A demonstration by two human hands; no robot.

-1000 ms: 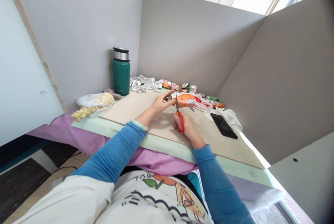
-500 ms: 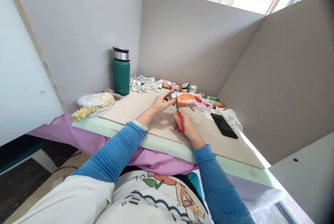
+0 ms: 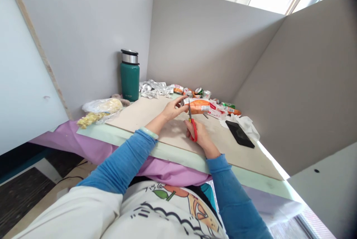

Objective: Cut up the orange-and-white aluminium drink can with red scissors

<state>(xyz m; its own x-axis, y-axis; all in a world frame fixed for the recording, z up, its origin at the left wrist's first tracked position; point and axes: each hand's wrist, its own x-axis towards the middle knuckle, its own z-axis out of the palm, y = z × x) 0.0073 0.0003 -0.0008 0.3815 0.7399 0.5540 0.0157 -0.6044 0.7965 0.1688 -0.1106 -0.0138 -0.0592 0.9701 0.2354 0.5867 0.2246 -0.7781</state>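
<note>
My left hand (image 3: 172, 109) is closed on the left end of an orange and white drink can (image 3: 200, 106), which lies sideways above the board. My right hand (image 3: 200, 133) grips a pair of scissors (image 3: 193, 123) with red and yellow handles. Their blades point up and lie against the can's near side, close to my left fingertips. Whether the blades have cut into the metal I cannot tell. Just behind the can is a red and white printed piece (image 3: 218, 111).
A green flask (image 3: 129, 81) stands at the back left, beside crumpled silvery scraps (image 3: 156, 89). Several cut cans (image 3: 178, 89) line the back. A black phone (image 3: 240, 133) and white tissue (image 3: 249, 126) lie right. Plastic bags (image 3: 102, 107) sit left. Grey partitions (image 3: 200, 38) enclose the table.
Almost nothing differs. The hands, can and scissors hold the same position, and the whole view has shifted very slightly.
</note>
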